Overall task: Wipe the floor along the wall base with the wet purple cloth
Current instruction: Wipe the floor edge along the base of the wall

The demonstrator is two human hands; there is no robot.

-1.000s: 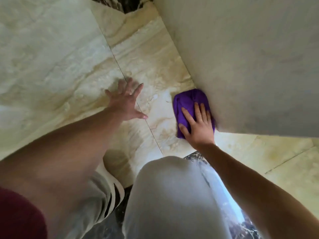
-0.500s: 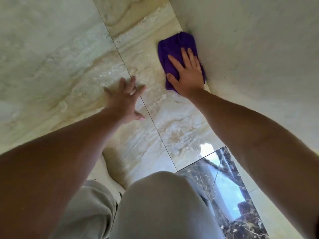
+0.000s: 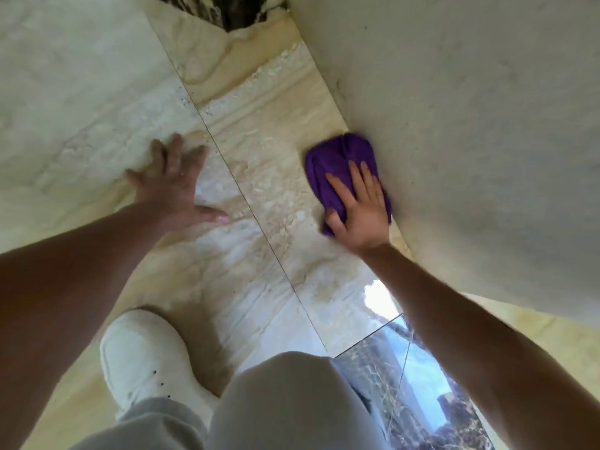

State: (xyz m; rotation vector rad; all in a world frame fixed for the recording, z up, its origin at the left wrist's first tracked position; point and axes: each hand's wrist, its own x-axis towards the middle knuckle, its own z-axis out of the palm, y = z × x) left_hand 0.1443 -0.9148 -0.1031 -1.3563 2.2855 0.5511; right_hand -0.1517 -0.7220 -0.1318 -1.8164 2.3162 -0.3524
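A folded purple cloth [image 3: 337, 160] lies flat on the beige marble floor [image 3: 266, 134], its right edge touching the base of the pale wall [image 3: 470, 125]. My right hand [image 3: 360, 209] presses down on the cloth's near half, fingers spread over it and thumb at its left edge. My left hand [image 3: 175, 186] rests palm down on the floor to the left, fingers spread, holding nothing. A thin tile joint runs between the two hands.
My bent knee in grey trousers [image 3: 292, 404] fills the bottom centre, with a white shoe [image 3: 146, 362] to its left. A dark glossy marble tile [image 3: 418, 378] lies near my knee at the wall base. Another dark patch [image 3: 227, 11] shows at the far corner.
My right hand has slid the cloth back toward me along the wall base after pushing it farther away half a second ago. My left hand stays planted on the floor.
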